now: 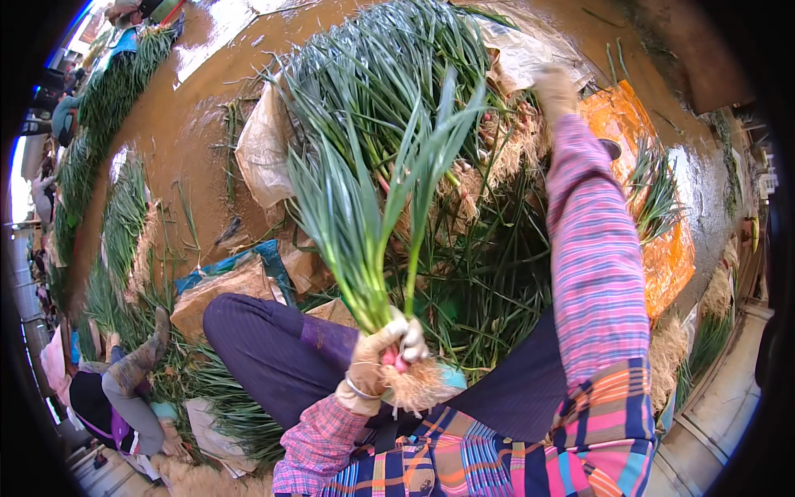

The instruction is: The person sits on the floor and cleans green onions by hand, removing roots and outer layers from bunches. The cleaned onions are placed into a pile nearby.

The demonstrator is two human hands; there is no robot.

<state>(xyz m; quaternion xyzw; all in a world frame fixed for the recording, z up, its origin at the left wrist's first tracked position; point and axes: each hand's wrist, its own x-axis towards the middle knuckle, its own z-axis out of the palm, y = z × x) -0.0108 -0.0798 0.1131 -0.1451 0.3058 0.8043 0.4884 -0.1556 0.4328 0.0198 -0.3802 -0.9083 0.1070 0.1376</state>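
My left hand [366,363], in a pale glove, grips a bunch of green garlic plants [363,267] in front of my lap. The leaves fan up and away from me. Below the fingers show pinkish bulbs and a tuft of pale roots [413,388]. My right arm reaches forward, and my right hand [554,90], also gloved, is motion-blurred at the root side of a large pile of garlic plants [385,81]. Whether its fingers hold anything is not clear. Under the pile lies pale sacking [264,146], with the bulbs and roots towards the right.
Loose green leaves [490,292] litter the ground between my knees and the pile. To the right, an orange plastic sheet [667,267] carries a few plants. At lower left sits another person [118,397]. Wet brown ground [192,136] runs past more rows of plants [124,217].
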